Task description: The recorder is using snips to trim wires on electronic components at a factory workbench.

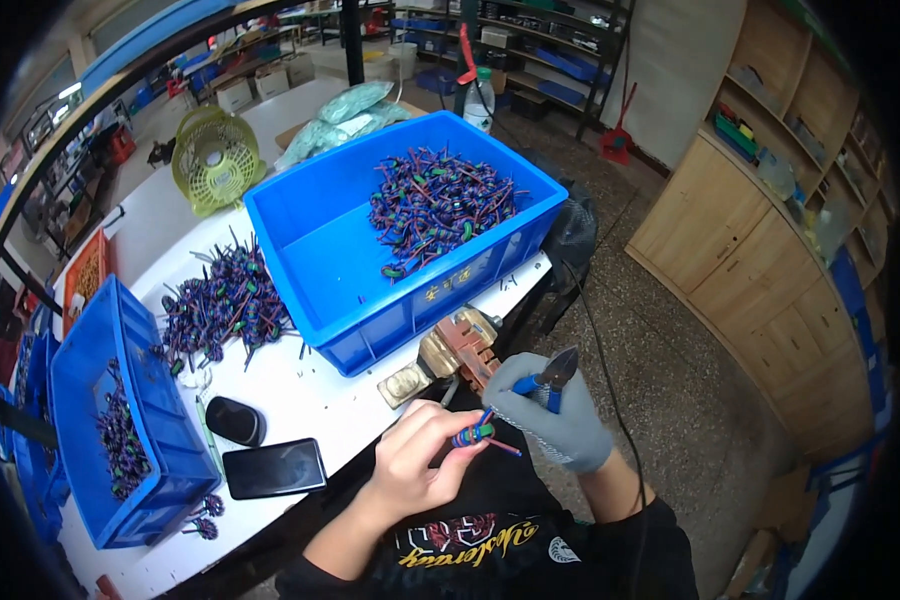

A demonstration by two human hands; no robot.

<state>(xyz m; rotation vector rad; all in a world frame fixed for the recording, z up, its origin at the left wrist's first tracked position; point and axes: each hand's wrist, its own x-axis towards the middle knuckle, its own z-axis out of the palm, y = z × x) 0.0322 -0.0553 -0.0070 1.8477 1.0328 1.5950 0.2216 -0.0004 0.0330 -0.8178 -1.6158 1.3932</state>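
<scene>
My bare left hand (417, 462) pinches a small wire-wound coil (472, 433), green and blue with wire leads sticking out. My right hand (560, 420), in a grey glove, holds blue-handled cutting pliers (548, 380), their dark jaws pointing up and away from the coil. The gloved fingertips reach close to the coil's upper lead; whether they grip it I cannot tell. Just beyond my hands, a small bench vise (457, 348) sits at the table edge. A large blue bin (320, 270) behind it holds a heap of similar coils (440, 205).
Loose coils (228, 300) lie piled on the white table (270, 400), left of the large bin. A smaller blue bin (155, 440) with coils stands at the left, near a phone (274, 468) and a black rounded object (235, 421). Farther back is a yellow-green basket (215, 160).
</scene>
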